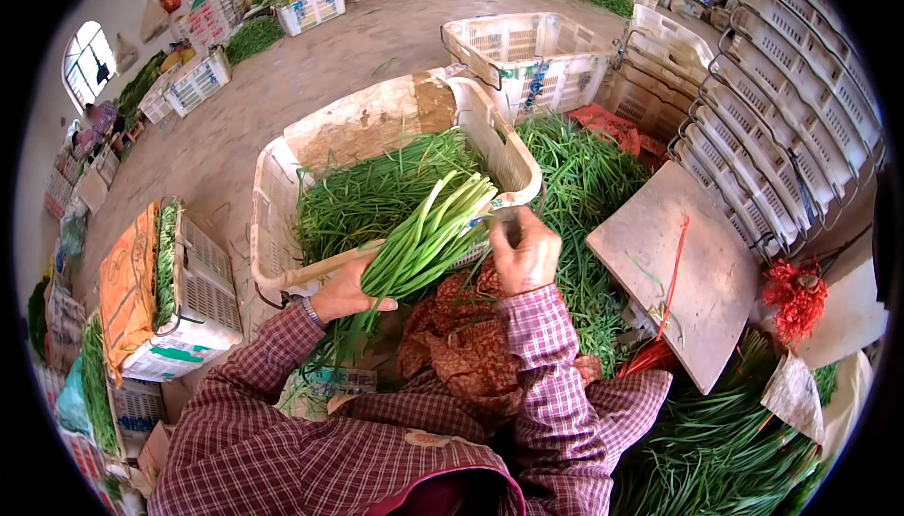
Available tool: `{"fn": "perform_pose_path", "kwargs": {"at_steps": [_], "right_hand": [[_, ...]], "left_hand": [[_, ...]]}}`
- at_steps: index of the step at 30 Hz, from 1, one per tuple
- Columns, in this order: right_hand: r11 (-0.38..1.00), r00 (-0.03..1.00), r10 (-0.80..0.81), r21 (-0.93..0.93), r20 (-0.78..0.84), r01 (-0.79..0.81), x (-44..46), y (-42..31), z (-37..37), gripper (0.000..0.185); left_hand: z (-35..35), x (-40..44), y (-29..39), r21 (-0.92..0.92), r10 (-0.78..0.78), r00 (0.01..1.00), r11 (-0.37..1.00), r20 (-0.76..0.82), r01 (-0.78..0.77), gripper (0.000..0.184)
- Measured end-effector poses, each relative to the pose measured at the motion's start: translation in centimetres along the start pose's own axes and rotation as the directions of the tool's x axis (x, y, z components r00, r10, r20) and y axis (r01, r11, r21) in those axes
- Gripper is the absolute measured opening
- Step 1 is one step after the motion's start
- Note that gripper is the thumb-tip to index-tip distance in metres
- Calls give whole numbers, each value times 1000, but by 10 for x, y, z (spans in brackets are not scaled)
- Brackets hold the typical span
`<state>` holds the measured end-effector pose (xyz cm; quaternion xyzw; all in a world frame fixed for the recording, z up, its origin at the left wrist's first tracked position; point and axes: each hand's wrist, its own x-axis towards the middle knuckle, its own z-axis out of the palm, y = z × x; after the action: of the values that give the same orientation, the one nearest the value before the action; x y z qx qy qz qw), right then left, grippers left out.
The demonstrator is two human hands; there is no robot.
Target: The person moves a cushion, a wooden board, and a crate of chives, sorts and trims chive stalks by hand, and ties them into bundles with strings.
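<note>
My left hand [350,292] is wrapped round a bunch of long green stalks [433,233], whose pale ends point up and to the right. Close to those pale ends is my right hand [524,250], its fingers curled in; what they hold, if anything, is too small to make out. The bunch lies over the near right edge of a white plastic crate [273,224] with loose green leaves [386,191] in it. Below the hands, a red patterned cloth [461,342] covers part of my lap.
More leaves [584,177] are heaped right of the crate. A board [683,266] with a red strand lies at the right, beside stacked crates [772,92] and red ties [794,299]. Green stalks [725,441] fill the lower right. An orange-covered crate [202,281] stands left. People sit far back.
</note>
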<state>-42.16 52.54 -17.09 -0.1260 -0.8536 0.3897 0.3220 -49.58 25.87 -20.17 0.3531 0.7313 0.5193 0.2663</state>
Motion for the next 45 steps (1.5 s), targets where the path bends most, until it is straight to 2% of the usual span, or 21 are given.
{"fn": "perform_pose_path", "kwargs": {"at_steps": [2,3,4,6,7,8,10,12,14,15,20,24,27,32,35,36,38,40,41,44,45], "right_hand": [[988,968,-151,-55,-203,143,7,30,-11,6],[990,965,-122,-102,-232,101,12,43,-25,7],[987,961,-96,-147,-260,59,16,55,-38,7],[953,969,-25,-297,-246,-51,16,54,-62,8],[941,990,41,-329,-134,-84,15,58,-69,11],[940,990,39,-331,-134,-82,13,56,-70,11],[942,992,-73,-334,-104,34,9,34,-73,14],[988,992,-90,-136,-89,77,8,6,-74,15],[994,993,-110,-9,-32,109,9,-11,-74,15],[983,983,-181,-25,-33,181,10,-14,-71,17],[980,976,-160,-99,145,175,6,-20,-53,23],[980,967,-61,-171,249,106,3,-20,-43,30],[937,891,87,-341,445,79,0,-21,-34,42],[964,898,27,-250,440,94,-14,-12,-12,29],[929,953,-130,-304,272,213,-23,2,-7,20],[907,936,13,-398,352,137,-20,9,-9,19],[867,956,139,-497,257,8,-19,36,-16,17],[751,978,182,-656,98,-74,-13,53,-33,17],[729,981,164,-683,102,-50,-11,57,-44,19],[901,991,-57,-421,123,104,-10,42,-52,26],[941,990,-44,-327,133,86,-9,33,-46,30]], "left_hand": [[-10,-3,-3,64,-1,1000,998,-18,3,86],[-15,-4,-3,64,-1,1000,998,-21,2,86],[-20,-6,-3,201,-12,998,979,-65,24,83],[-24,-10,-1,457,-19,989,886,-146,84,78],[-22,-8,2,609,200,964,792,-176,-53,74],[-21,-8,8,608,202,963,792,-176,-55,74],[-16,-5,39,748,170,945,656,-279,103,65],[-22,-2,37,807,231,937,585,-262,82,69],[-24,1,42,918,255,938,374,-235,129,88],[-23,2,48,934,312,928,346,-204,89,90],[-26,5,59,981,354,929,190,-109,42,95],[-28,8,58,997,378,926,81,-21,-10,96],[-28,10,56,998,394,919,54,20,-45,96],[-27,13,55,998,403,914,24,41,-56,92],[-29,12,53,996,414,909,59,39,-70,90],[-31,11,51,994,408,912,82,31,-70,89],[-36,7,49,996,405,914,72,16,-49,88],[-39,3,50,998,405,914,63,3,-31,88],[-40,1,50,998,395,919,59,-1,-24,88],[-40,1,50,999,405,914,42,10,-30,89],[-39,2,51,998,412,911,48,21,-44,89]]}}
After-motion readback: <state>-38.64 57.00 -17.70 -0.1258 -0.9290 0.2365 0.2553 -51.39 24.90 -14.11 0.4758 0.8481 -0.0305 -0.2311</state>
